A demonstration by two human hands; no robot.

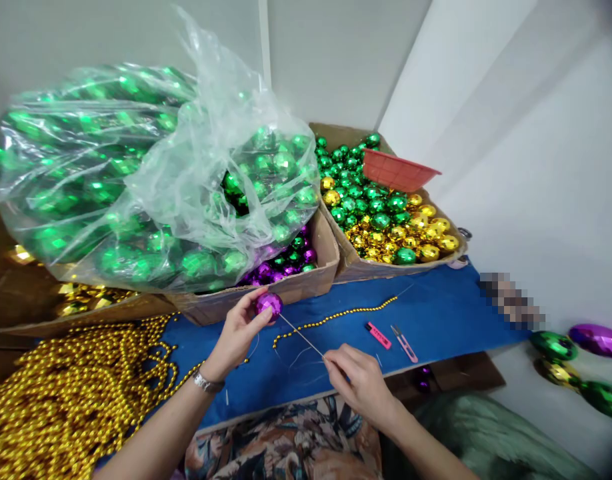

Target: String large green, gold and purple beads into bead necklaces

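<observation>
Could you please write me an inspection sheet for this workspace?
Surface: blue table, holding a short gold bead string and loose thread.
Job's things: shiny purple ball; thin needle reaching to it, though whether its tip is inside cannot be told.
Clutter: pink cutter and snips right of the hands; heaped gold bead strands at left.
Hands: left hand pinches the ball; right hand grips the needle.
Cables: nothing seen.
Surroundings: clear bag of green balls over boxes behind; red basket on green and gold balls in the right-hand box; pale wall.
</observation>
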